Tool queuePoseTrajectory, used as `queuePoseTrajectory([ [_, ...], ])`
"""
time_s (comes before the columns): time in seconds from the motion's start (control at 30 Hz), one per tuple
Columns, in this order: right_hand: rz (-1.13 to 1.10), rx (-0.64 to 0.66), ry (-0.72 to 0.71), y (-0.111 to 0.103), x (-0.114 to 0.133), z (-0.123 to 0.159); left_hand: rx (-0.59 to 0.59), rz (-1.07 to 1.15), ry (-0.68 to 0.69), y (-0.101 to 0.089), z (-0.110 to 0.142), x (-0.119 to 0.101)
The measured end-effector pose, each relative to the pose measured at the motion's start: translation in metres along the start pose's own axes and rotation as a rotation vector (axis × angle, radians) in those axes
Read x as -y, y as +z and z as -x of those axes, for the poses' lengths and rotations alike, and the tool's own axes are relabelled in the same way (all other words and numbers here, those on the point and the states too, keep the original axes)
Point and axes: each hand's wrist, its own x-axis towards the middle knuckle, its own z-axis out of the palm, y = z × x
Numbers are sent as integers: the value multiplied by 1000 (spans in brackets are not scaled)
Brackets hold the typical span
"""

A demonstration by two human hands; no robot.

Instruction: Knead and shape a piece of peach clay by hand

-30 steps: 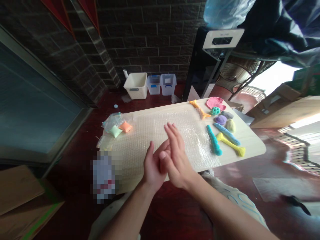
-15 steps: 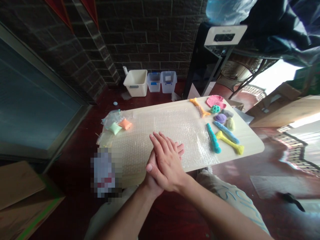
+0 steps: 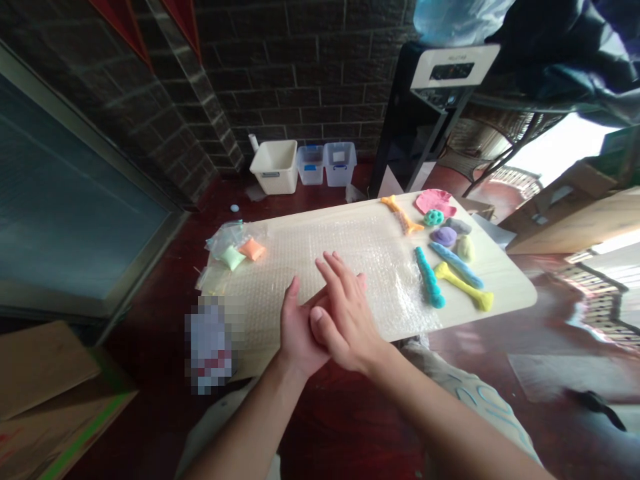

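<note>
My left hand [image 3: 296, 338] is palm up with its thumb raised, over the near side of the table. Across its palm lies my right hand [image 3: 347, 319], palm down, its fingers stretched out and slightly spread. The palms touch or nearly touch; whether anything is between them is hidden. Beneath them, bubble wrap [image 3: 295, 267] covers the tabletop. To the right lie a teal ridged clay stick [image 3: 429, 277], a yellow clay bone [image 3: 464, 287], a blue clay roll [image 3: 456, 265] and an orange clay bone [image 3: 401, 213].
More clay pieces sit at the far right: a pink flat one [image 3: 435, 202], a green ball with holes [image 3: 433, 217], a purple lump [image 3: 444, 236]. Green [image 3: 232, 257] and orange [image 3: 253, 249] packets lie left. Bins [image 3: 275, 170] and a water dispenser [image 3: 410, 120] stand behind.
My right hand has turned and slid a little across the left palm. My left thumb now stands up, away from the right hand, where before it was covered.
</note>
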Motion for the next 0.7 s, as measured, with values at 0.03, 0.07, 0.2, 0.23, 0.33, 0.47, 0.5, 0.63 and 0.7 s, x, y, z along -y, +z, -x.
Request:
queuePoseTrajectory([
  [0.03,59,41,-17,2,-2,1,-4,2,21,2,0,4],
  [0.07,105,71,-30,5,-4,1,-13,5,40,4,1,7],
  [0.2,172,129,-47,12,-5,0,-49,26,72,6,4,13],
  [0.23,168,137,-48,13,-5,0,-59,29,80,6,6,13],
  [0.33,113,153,-39,14,-5,-2,-75,46,80,0,8,9],
  [0.47,-144,117,44,11,-11,-4,-46,104,-17,-11,5,-2],
  [0.5,-239,74,85,8,-12,-5,-54,108,-38,-13,4,-6],
  [0.63,-323,-71,115,-2,-9,-6,-103,8,-63,-16,-4,-11],
  [0.7,-152,-3,26,0,-6,-5,-122,-121,36,-14,-9,0],
])
